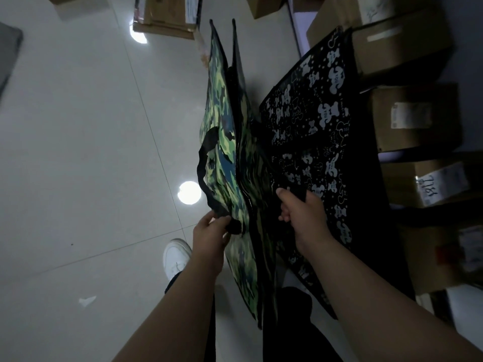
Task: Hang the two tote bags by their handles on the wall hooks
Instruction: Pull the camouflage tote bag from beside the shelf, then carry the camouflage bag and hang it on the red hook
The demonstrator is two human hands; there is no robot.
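Fingers of left hand (211,232) pinch camouflage tote's black handle (202,163); right hand (300,212) grips black tote's strap (296,192).

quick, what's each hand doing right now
Left hand: closed on the camouflage bag's black handle.
Right hand: closed on a black strap by the bear-print bag.

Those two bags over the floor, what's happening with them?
A person is holding two tote bags up. The left hand pinches the black handle of the camouflage bag, and the right hand grips a dark strap by the black bag with white bears. Neither bag is hung, and no wall hooks are in view. Cardboard boxes are stacked on the right.
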